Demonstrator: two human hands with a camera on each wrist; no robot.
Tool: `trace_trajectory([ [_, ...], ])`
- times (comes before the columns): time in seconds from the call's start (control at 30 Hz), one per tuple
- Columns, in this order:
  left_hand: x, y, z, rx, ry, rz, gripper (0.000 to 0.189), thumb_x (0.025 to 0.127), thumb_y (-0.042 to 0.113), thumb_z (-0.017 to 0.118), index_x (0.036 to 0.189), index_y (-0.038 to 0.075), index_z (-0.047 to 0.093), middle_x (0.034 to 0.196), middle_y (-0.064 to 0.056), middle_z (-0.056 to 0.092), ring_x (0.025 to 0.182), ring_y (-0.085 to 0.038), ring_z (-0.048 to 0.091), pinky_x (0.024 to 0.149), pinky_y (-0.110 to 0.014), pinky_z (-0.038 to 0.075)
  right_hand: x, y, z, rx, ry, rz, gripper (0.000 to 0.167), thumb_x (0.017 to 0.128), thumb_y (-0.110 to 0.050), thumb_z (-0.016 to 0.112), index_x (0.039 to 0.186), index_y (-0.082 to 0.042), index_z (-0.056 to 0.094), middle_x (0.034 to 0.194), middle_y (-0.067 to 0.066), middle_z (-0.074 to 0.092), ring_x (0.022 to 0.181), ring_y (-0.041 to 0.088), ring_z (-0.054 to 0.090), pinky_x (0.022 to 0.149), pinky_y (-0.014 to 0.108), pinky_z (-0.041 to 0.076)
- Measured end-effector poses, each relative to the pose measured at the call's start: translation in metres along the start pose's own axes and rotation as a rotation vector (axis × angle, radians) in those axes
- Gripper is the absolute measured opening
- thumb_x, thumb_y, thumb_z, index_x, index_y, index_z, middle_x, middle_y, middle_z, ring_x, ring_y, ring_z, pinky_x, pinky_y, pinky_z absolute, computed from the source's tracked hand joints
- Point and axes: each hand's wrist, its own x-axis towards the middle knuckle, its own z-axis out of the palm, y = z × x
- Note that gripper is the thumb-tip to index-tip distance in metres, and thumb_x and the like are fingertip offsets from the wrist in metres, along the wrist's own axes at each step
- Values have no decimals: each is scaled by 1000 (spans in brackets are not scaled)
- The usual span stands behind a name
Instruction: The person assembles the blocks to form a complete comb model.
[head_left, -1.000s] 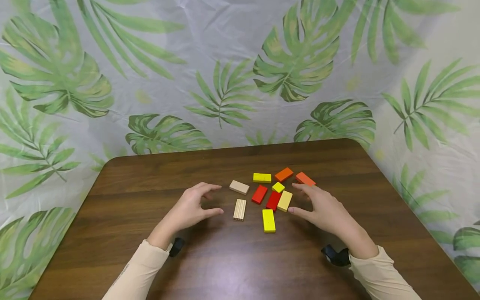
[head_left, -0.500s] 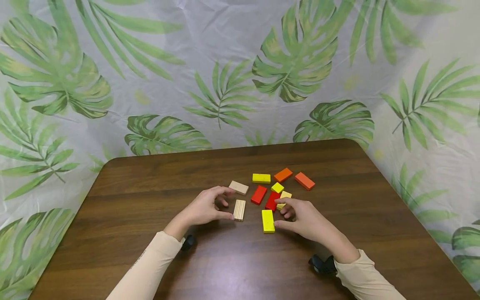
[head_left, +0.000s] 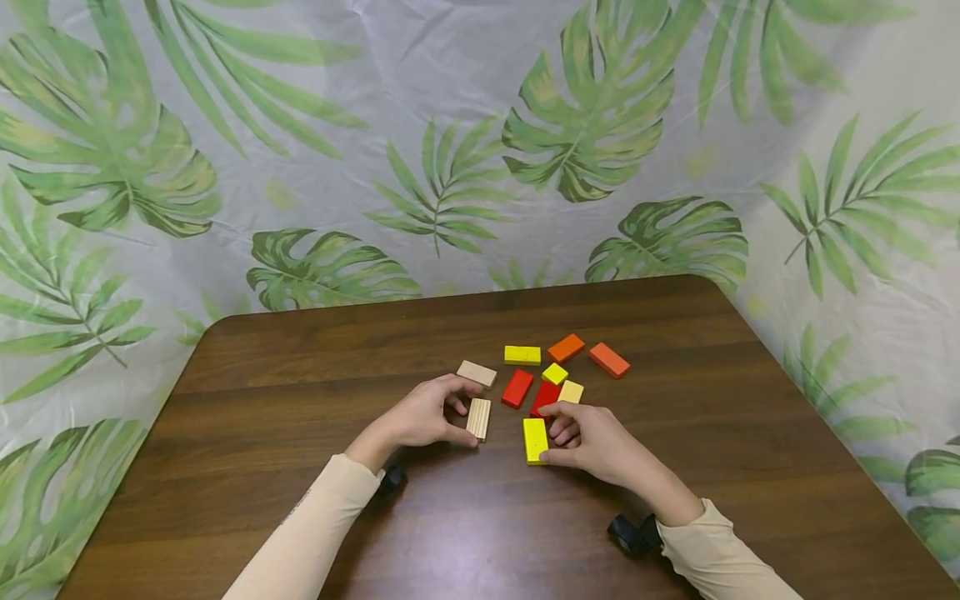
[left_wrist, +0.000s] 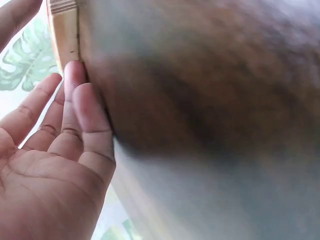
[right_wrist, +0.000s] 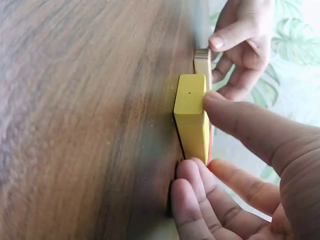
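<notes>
My left hand is around the striped plain-wood block, its thumb at the near end and its index finger by the far end. The left wrist view shows fingertips beside this block. My right hand pinches the upright-lying bright yellow block at its right side, thumb near the front corner and index finger toward the back. In the right wrist view the thumb presses this yellow block's edge, with other fingers curled beyond it. Both blocks lie on the table.
Behind the hands lie a pale wood block, a yellow block, two red blocks, a small yellow block, a light yellow block and two orange blocks. The brown table meets a leaf-patterned cloth.
Both hands have moved inward: the left rightward to the striped block, the right leftward and nearer to the bright yellow block. Their fingers have closed in. The blocks have stayed in place.
</notes>
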Motion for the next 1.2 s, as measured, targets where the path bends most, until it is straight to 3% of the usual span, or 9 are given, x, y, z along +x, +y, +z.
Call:
trace_trajectory([
  [0.4, 3, -1, 3, 34, 9, 8, 63, 76, 18, 99, 131, 8, 70, 128, -5, 68, 99, -14, 67, 90, -27, 54, -2, 1, -1, 20, 0, -34, 52, 82, -20, 95, 126, -4, 71, 94, 2, 69, 83, 13, 66, 77, 19, 60],
  [0.9, -1, -2, 2, 47, 16, 6, 58, 76, 16, 98, 127, 9, 71, 118, -4, 67, 97, -13, 65, 88, -26, 52, 1, 3, 1, 7, -24, -18, 53, 81, -21, 96, 126, -7, 71, 95, 1, 68, 85, 14, 65, 78, 18, 59],
  [1.03, -5, -8, -3, 35, 31, -33, 58, 77, 17, 98, 127, 11, 71, 112, -3, 67, 92, -12, 63, 83, -25, 49, 1, 4, 2, 11, -14, -32, 52, 81, -20, 96, 124, -7, 71, 94, 2, 67, 83, 13, 64, 77, 18, 59],
  [1.2, -14, -21, -21, -6, 71, -125, 58, 78, 18, 98, 130, 13, 71, 106, -4, 65, 89, -13, 63, 84, -29, 47, 0, 4, 2, 8, -19, -29, 52, 81, -21, 96, 125, -8, 70, 95, 1, 67, 84, 13, 64, 78, 18, 59],
])
